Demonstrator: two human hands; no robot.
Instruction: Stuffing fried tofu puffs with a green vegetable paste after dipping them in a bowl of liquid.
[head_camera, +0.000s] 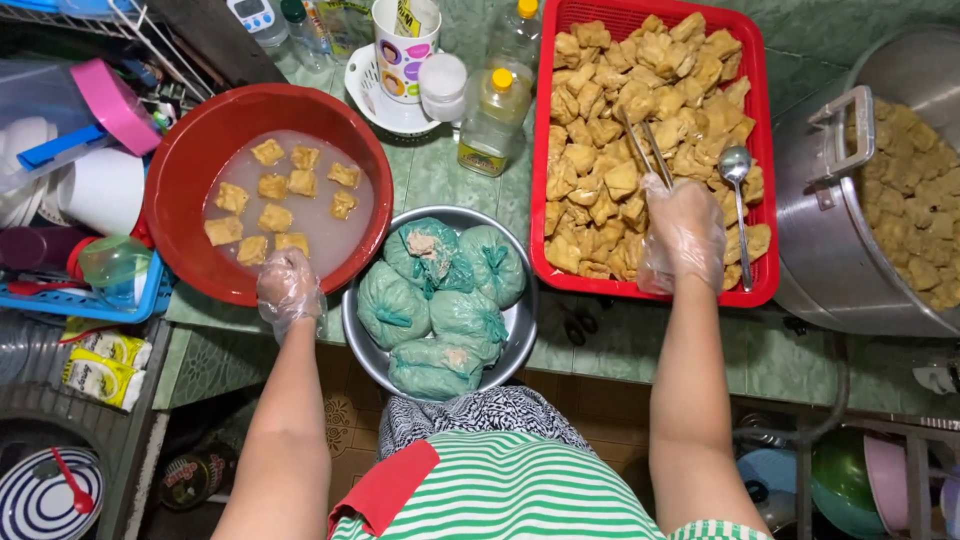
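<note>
Left hand (288, 288): gloved, fingers curled, nothing held, rested on the near rim of the red bowl (180, 150).
Right hand (682, 232): gloved, closed around metal tongs (645, 148).
Tongs: pointed into fried tofu (600, 120) in the red tray (765, 180) on the tabletop (430, 175).

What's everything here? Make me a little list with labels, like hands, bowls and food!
left hand: in a clear glove, on the rim of the red bowl
red bowl: cloudy water with floating tofu pieces
right hand: gloved, holding metal tongs over the red basket
red basket: heaped fried tofu puffs, a spoon on top
metal bowl: tied green bags
right edge: big metal pot with more tofu
</note>
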